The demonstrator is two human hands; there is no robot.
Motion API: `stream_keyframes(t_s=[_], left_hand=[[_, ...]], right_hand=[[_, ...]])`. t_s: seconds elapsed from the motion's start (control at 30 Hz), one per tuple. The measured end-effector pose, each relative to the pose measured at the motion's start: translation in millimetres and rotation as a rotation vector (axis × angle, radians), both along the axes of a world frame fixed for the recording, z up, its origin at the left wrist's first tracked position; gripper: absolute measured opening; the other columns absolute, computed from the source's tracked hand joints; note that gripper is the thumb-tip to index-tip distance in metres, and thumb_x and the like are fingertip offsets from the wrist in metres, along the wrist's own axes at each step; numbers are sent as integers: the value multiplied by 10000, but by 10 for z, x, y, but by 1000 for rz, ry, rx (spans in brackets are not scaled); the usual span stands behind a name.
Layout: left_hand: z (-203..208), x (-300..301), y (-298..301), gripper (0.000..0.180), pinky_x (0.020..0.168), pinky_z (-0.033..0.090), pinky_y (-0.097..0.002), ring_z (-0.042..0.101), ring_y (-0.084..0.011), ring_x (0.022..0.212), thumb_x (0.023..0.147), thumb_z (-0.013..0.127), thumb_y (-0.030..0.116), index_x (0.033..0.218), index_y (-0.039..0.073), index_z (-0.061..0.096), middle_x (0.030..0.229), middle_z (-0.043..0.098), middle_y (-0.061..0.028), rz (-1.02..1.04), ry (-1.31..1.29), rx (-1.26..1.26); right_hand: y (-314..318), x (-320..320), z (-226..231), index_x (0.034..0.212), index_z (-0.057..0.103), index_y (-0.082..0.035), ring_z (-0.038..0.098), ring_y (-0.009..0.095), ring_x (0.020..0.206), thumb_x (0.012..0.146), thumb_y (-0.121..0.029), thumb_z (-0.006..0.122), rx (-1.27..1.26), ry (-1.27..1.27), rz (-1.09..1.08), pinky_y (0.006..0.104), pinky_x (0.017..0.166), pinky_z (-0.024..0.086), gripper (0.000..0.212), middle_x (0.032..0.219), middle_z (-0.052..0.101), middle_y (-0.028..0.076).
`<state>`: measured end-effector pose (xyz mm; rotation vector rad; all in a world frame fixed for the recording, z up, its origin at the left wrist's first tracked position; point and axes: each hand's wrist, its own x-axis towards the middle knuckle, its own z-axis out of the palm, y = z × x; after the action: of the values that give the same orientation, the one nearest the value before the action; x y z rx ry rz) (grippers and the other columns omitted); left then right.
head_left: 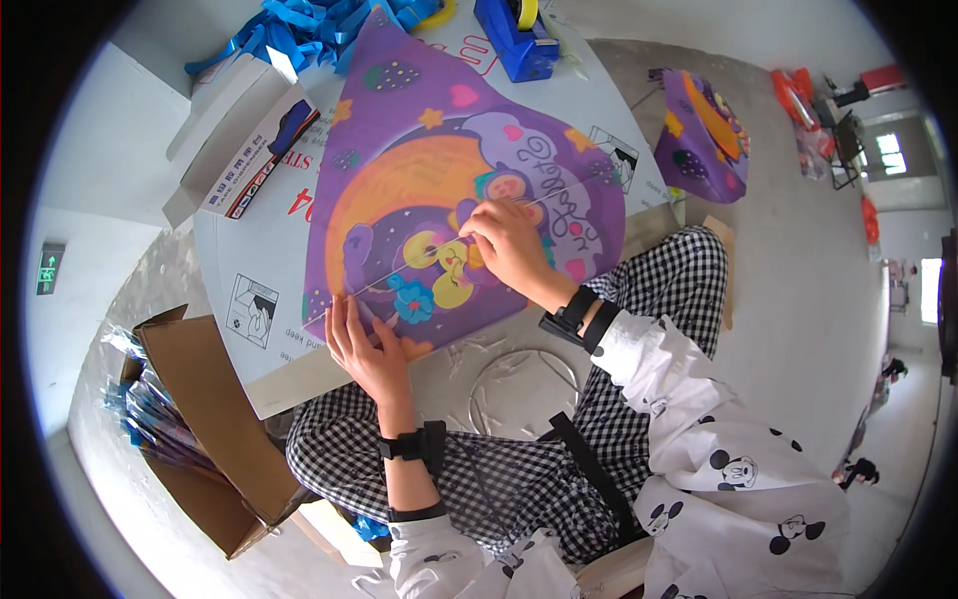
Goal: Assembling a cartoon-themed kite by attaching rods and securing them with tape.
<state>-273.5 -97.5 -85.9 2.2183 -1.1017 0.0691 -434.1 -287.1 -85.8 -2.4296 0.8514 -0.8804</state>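
Sheet [399, 190] on board [225, 270], under left hand [369, 354] and right hand [511, 248]; ribbons [299, 32] beyond left hand; tape dispenser [524, 48] beyond right; carton [195, 394] left of both.

Purple fabric [449, 165] (multicol. patt.), b&w chk trousers [489, 479]

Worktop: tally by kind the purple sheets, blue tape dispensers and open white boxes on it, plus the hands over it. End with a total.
Purple sheet: 1
Blue tape dispenser: 1
Open white box: 1
Hands: 2 (left hand, right hand)
Total: 5
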Motion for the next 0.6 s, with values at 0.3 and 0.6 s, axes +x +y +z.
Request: stream_keyframes(t_s=[0.3, 0.6], left_hand=[[4, 3, 0, 435, 1097, 312, -470, 405, -338, 1332, 844, 586, 58, 1276, 12, 560, 1392, 503, -127, -5, -5, -8], [18, 2, -1, 420, 1098, 312, -468, 409, -344, 1323, 852, 584, 60, 1269, 6, 563, 1393, 500, -130, -6, -1, -12]], right_hand=[[-12, -16, 8, 865, 613, -116, 569, 273, 918, 798, 18, 640, 12, 39, -10, 389, 782, 436, 153, 897, 570, 25], [-38, -25, 67, 864, 577, -110, 550, 287, 897, 757, 54, 594, 2, 93, 3, 414, 810, 416, 196, 873, 542, 45]])
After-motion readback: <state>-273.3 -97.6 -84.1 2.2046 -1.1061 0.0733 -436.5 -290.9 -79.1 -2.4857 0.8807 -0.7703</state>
